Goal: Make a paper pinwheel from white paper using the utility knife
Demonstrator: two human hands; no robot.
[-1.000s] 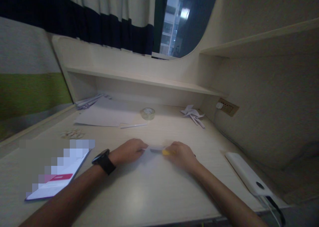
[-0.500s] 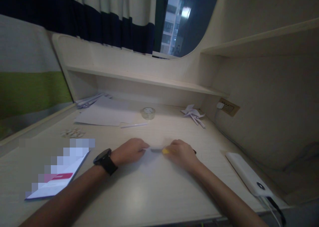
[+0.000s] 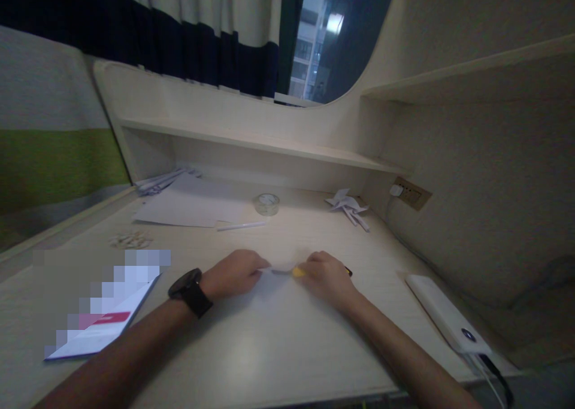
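Both hands rest on a pale wooden desk (image 3: 269, 349), close together. My left hand (image 3: 233, 273), with a black watch (image 3: 189, 290) on its wrist, has its fingers curled and pressed onto a small white sheet of paper (image 3: 274, 277). My right hand (image 3: 326, 275) is closed round a yellow-handled tool (image 3: 297, 272), a utility knife or pen, whose tip lies on the paper between the hands. The dim light hides what the tool exactly is.
A tape roll (image 3: 266, 203), a white pen (image 3: 240, 225) and white sheets (image 3: 193, 202) lie further back. Folded paper scraps (image 3: 348, 206) sit at the back right. A white power bank (image 3: 444, 316) with a cable lies at the right; a booklet (image 3: 99, 325) at the left.
Almost nothing differs. My right hand has shifted very slightly with the yellow tool; the left hand stays pressed on the paper.
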